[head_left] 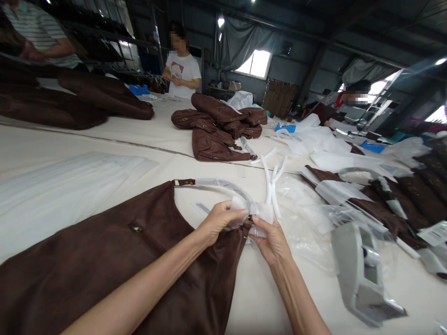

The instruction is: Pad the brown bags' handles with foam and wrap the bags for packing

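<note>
A large brown leather handbag (139,246) lies flat on the pale table before me. Its shoulder strap (223,184) arcs over the far side, wrapped in clear film. At the strap's right end, by a metal ring (247,219), both hands pinch a small white translucent wrapping sheet (260,211). My left hand (218,222) closes on the sheet's left part, thumb on top. My right hand (270,237) grips its right part, thumb beside the ring. The fingers underneath are mostly hidden.
White foam tubes (270,186) lie just beyond my hands. At right stand a grey tape dispenser (359,274) and crumpled clear plastic bags (307,223). More brown handbags (216,125) are piled across the table. A sheet stack (70,195) lies left. Several people work around the table.
</note>
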`<state>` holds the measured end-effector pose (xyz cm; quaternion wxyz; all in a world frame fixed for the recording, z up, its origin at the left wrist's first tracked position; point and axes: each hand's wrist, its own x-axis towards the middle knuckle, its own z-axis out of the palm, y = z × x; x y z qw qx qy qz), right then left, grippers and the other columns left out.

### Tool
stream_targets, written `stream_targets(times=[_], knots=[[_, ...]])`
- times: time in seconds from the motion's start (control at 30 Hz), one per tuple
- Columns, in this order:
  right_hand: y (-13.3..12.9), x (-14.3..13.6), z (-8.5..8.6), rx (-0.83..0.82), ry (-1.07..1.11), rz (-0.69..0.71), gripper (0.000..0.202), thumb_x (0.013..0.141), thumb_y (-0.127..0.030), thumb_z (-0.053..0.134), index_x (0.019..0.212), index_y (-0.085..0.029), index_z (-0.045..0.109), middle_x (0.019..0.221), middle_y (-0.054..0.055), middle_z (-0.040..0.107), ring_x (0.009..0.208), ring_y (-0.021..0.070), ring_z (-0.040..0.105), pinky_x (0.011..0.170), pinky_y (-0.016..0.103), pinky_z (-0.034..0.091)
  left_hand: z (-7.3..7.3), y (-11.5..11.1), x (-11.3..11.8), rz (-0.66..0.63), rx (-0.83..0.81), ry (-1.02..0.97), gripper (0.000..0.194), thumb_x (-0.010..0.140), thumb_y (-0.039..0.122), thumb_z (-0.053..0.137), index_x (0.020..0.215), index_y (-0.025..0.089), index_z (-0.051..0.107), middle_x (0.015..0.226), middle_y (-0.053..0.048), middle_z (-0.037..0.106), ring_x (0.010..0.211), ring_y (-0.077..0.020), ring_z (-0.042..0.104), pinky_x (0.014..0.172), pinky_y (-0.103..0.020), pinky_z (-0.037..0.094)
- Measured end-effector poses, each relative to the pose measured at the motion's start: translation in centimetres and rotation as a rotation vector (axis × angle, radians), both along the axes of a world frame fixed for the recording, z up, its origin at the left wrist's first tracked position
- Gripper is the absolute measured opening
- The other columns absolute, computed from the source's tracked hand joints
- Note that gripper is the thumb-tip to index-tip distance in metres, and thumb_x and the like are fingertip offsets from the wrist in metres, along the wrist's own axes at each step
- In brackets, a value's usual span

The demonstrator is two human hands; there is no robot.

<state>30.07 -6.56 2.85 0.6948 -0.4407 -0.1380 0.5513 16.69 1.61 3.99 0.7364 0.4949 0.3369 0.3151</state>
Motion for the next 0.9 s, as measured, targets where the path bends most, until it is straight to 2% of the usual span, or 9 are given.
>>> stream_targets(times=[0.13,0.27,0.37,0.47,0.57,0.63,0.77,0.9], knots=[[-1.0,-0.3,0.4,0.050,-0.018,-0.076,0.058,0.054,-0.017,0.090,0.107,-0.021,0.067,0.087,0.001,0.075,0.071,0.0163,0.068,0.058,0.026,0.053,1.4,0.1,0.5,0.011,0.076,0.007,0.041,0.056,0.043,0.090,0.073,0.013,0.068,0.066,0.000,0.064,0.056,-0.0105,0.054,0.053,-0.020,0.040],[-0.9,-0.8,0.0,0.043,-0.020,-0.131,0.053,0.052,-0.017,0.090,0.100,-0.021,0.067,0.083,0.000,0.074,0.071,0.0159,0.067,0.060,0.026,0.054,1.6,-0.1,1.4,-0.102,0.013,0.002,0.047,0.067,0.053,0.080,0.087,0.011,0.072,0.082,-0.010,0.072,0.068,-0.0198,0.064,0.060,-0.028,0.050],[-0.9,-1.0,-0.1,0.037,-0.071,-0.186,0.050,0.050,-0.018,0.090,0.095,-0.021,0.068,0.078,-0.003,0.073,0.065,0.0132,0.064,0.056,0.023,0.051,1.3,0.4,2.1,-0.117,0.035,0.012,0.037,0.058,0.039,0.086,0.079,0.011,0.073,0.076,-0.009,0.071,0.064,-0.0195,0.063,0.059,-0.028,0.049],[-1.2,-0.5,0.0,0.062,-0.061,-0.092,0.039,0.058,-0.026,0.088,0.093,-0.020,0.071,0.087,0.002,0.075,0.071,0.0152,0.066,0.061,0.025,0.054,1.2,1.3,2.4,-0.077,0.092,0.031,0.027,0.054,0.030,0.086,0.066,0.013,0.070,0.065,-0.004,0.067,0.058,-0.0156,0.057,0.054,-0.024,0.043],[-1.3,0.2,-0.3,0.125,0.080,0.007,0.034,0.072,-0.045,0.080,0.088,-0.016,0.074,0.099,0.010,0.075,0.084,0.0221,0.069,0.069,0.033,0.057,1.4,1.9,2.0,-0.079,0.113,0.046,0.027,0.057,0.033,0.084,0.070,0.013,0.071,0.070,-0.005,0.070,0.063,-0.0175,0.060,0.058,-0.025,0.046],[-0.9,0.3,-0.9,0.118,0.149,-0.013,0.034,0.071,-0.046,0.081,0.084,-0.016,0.074,0.094,0.010,0.076,0.080,0.0221,0.069,0.065,0.033,0.056,1.6,2.0,1.7,-0.096,0.114,0.058,0.030,0.059,0.035,0.083,0.075,0.012,0.073,0.075,-0.008,0.072,0.068,-0.0192,0.062,0.062,-0.026,0.048],[0.4,-1.0,-2.1,0.106,0.116,-0.084,0.030,0.060,-0.030,0.089,0.083,-0.017,0.072,0.084,0.003,0.075,0.072,0.0164,0.066,0.064,0.027,0.053,1.8,2.2,1.3,-0.101,0.132,0.083,0.030,0.059,0.036,0.083,0.073,0.012,0.072,0.074,-0.006,0.070,0.069,-0.0190,0.061,0.063,-0.026,0.047],[1.1,-2.8,-2.1,0.128,0.044,-0.075,0.037,0.065,-0.043,0.087,0.085,-0.016,0.071,0.080,0.003,0.074,0.071,0.0162,0.064,0.069,0.028,0.052,1.6,2.2,1.4,-0.088,0.140,0.100,0.028,0.065,0.038,0.079,0.072,0.012,0.071,0.066,-0.002,0.066,0.064,-0.0172,0.057,0.060,-0.025,0.043]])
